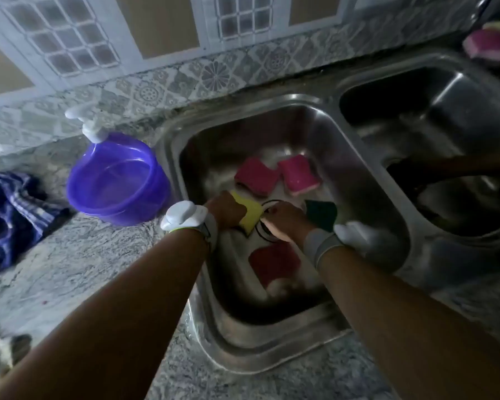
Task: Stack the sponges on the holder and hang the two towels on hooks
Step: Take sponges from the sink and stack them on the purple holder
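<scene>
Nearest in the left basin of the sink (211, 307) lies a red sponge (273, 262). Just past it both hands meet over the drain: the left hand (225, 210) grips a yellow sponge (250, 216), while the right hand (286, 220) is curled beside it, its hold unclear. A green sponge (322, 213) lies by the right hand, with two pink sponges (257, 176) farther back. On the surface (78, 264) to the left sit a purple bucket (119, 180) and a crumpled blue towel (9, 215)

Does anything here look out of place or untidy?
Yes. Two pink sponges, a red sponge and a green sponge lie scattered in the sink basin, unstacked; the left hand grips a yellow sponge. A blue towel lies crumpled on the counter.
</scene>
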The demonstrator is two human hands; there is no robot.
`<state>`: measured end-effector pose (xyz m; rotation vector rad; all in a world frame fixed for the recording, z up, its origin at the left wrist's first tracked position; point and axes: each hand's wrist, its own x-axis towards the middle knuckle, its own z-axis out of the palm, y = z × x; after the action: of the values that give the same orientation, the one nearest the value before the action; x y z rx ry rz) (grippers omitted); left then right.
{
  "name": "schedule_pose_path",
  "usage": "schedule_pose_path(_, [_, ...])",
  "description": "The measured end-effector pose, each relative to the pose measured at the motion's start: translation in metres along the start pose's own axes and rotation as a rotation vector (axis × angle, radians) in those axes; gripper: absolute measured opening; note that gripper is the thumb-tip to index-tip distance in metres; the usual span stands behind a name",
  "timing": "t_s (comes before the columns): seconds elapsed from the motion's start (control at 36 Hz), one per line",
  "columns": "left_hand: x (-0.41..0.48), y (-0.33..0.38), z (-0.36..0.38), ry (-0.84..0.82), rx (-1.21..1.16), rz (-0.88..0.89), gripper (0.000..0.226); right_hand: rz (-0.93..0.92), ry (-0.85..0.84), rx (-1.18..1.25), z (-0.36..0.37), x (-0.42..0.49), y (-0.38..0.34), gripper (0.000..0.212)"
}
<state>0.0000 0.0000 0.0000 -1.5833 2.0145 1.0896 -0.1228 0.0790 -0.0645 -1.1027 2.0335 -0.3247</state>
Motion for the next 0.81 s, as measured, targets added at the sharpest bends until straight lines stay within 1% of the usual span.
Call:
schedule_pose_path(0.06, [0.004,0.004,-0.001,-0.001,-0.070,-0.027,0.033,0.020,0.017,0.040,0.006,0.008,0.000,0.041])
schedule_pose_path(0.08, [0.010,0.003,0.001,0.018,0.018,0.024,0.033,0.040,0.012,0.053,0.009,0.012,0.000,0.039])
schedule_pose_path(0.11, [0.009,0.002,0.002,-0.024,0.075,0.033,0.035,0.053,-0.004,0.057,0.009,0.008,-0.003,0.036])
schedule_pose_path(0.17, [0.020,-0.003,0.003,0.002,0.107,0.042,0.037,0.067,-0.025,0.088,0.013,0.013,-0.005,0.031])
schedule_pose_path(0.22, [0.026,-0.003,0.007,-0.009,0.237,0.088,0.037,0.078,-0.035,0.110,0.015,0.015,-0.006,0.024])
schedule_pose_path(0.25, [0.028,-0.003,0.008,0.006,0.249,0.088,0.037,0.085,-0.037,0.126,0.017,0.018,-0.005,0.023])
schedule_pose_path(0.28, [0.026,-0.003,0.007,0.027,0.201,0.036,0.038,0.097,-0.039,0.135,0.019,0.020,-0.005,0.028])
schedule_pose_path(0.31, [0.032,-0.004,0.009,0.041,0.206,0.027,0.039,0.111,-0.036,0.149,0.019,0.020,-0.005,0.037])
schedule_pose_path(0.33, [0.034,-0.005,0.010,0.040,0.215,0.032,0.040,0.125,-0.028,0.167,0.020,0.021,-0.004,0.046])
schedule_pose_path(0.36, [0.038,-0.006,0.011,0.021,0.257,0.061,0.041,0.135,-0.022,0.191,0.020,0.020,-0.004,0.051])
schedule_pose_path(0.39, [0.039,-0.007,0.011,0.006,0.249,0.065,0.041,0.142,-0.017,0.216,0.020,0.020,-0.005,0.053])
schedule_pose_path(0.44, [0.040,-0.007,0.009,0.001,0.232,0.068,0.042,0.148,-0.007,0.268,0.019,0.020,-0.005,0.053])
schedule_pose_path(0.56, [0.037,-0.003,0.006,0.074,0.147,0.067,0.047,0.159,0.051,0.369,0.012,0.016,-0.008,0.060])
schedule_pose_path(0.64, [0.036,-0.004,0.000,0.133,0.111,0.038,0.051,0.146,0.118,0.430,-0.004,0.008,-0.015,0.053])
schedule_pose_path(0.69, [0.028,-0.001,-0.006,0.152,0.099,0.042,0.055,0.111,0.129,0.428,-0.014,0.001,-0.019,0.047])
schedule_pose_path(0.78, [0.014,0.003,-0.017,0.200,0.087,0.076,0.061,0.049,0.149,0.375,-0.026,-0.007,-0.026,0.058])
schedule_pose_path(0.81, [0.012,0.005,-0.020,0.216,0.093,0.081,0.062,0.040,0.177,0.360,-0.028,-0.007,-0.026,0.057])
